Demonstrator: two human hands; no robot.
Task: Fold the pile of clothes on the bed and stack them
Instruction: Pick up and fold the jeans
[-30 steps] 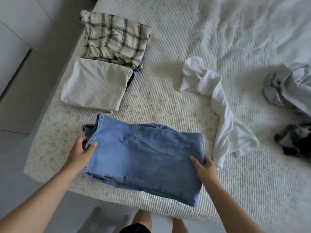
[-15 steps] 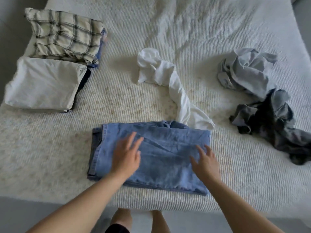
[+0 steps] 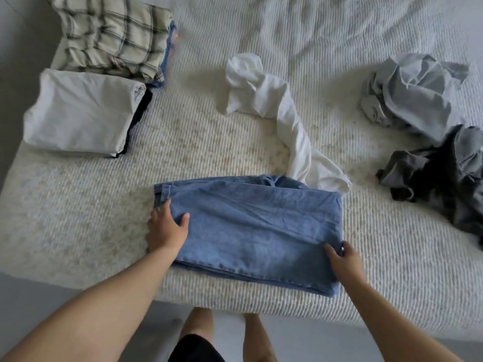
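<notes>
We saw the left hand point(image 3: 167, 231) gripping the folded jeans point(image 3: 256, 231) at their left edge, the right hand point(image 3: 342, 262) pinching their right corner.

Both bare forearms reach forward from the bed's point(image 3: 78, 220) near edge. The left hand point(image 3: 166, 229) grips the left end of the folded jeans point(image 3: 251, 228), thumb on top, while the right hand point(image 3: 345, 262) pinches their near right corner.

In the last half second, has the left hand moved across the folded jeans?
Yes. The left hand has slid from the middle of the folded jeans to their left edge, where it now grips the denim.
</notes>
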